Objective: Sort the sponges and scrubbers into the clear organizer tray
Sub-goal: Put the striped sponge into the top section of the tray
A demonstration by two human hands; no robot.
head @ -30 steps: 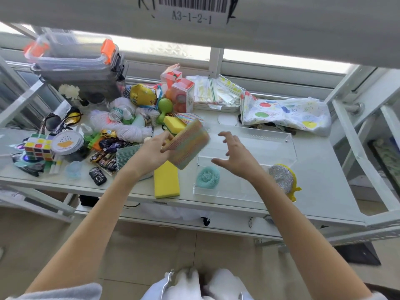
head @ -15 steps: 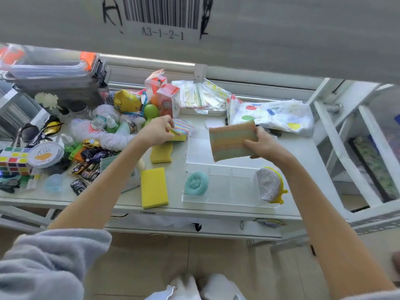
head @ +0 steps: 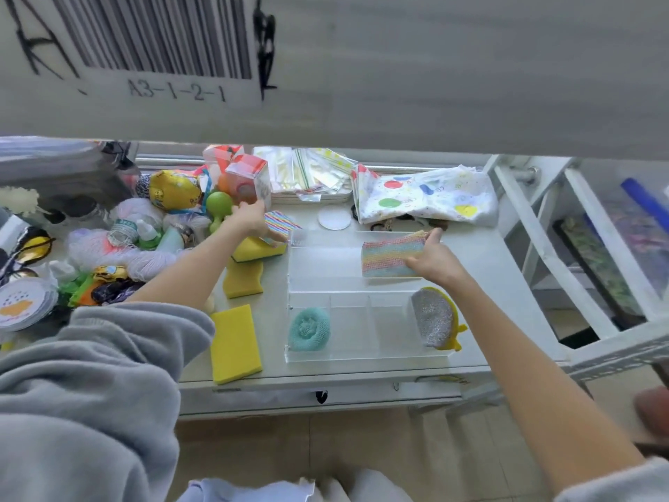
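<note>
Obs: my right hand [head: 436,260] holds the striped mesh scrubber [head: 392,254] by its right edge, fingers [head: 432,236] closed over the far corner, thumb side hidden under the cloth. Scrubber hangs low over the far, large compartment of the clear organizer tray [head: 365,353], at its right end; I cannot tell whether its underside touches the tray floor yet.

Left hand [head: 249,219] is at the left of the tray, fingers curled down onto a yellow sponge with dark backing [head: 259,250]; a rainbow-striped cloth [head: 280,221] sits just beyond it. The grip looks partly closed; whether it truly has the sponge I cannot tell.

Tray state: teal mesh scrubber [head: 308,329] in the near-left cell, silver scrubber pad [head: 432,322] leaning in the near-right cell, the two middle cells bare. Still loose on the tabletop [head: 275,317]: a wavy yellow sponge [head: 243,279] and a flat yellow sponge [head: 236,344], both left of the tray.

Risks, as I judge them:
- Scrubber is limp; released from an edge hold it may drape over the divider instead of lying flat.
- Tray walls are clear and hard to read; a knuckle could catch the far rim and shove the tray.
- Left hand works amid dense clutter; lifting the sponge may drag the striped cloth with it.
- Silver pad sits tilted above its cell wall; a nudge to the tray could tip it out to the right.
</note>
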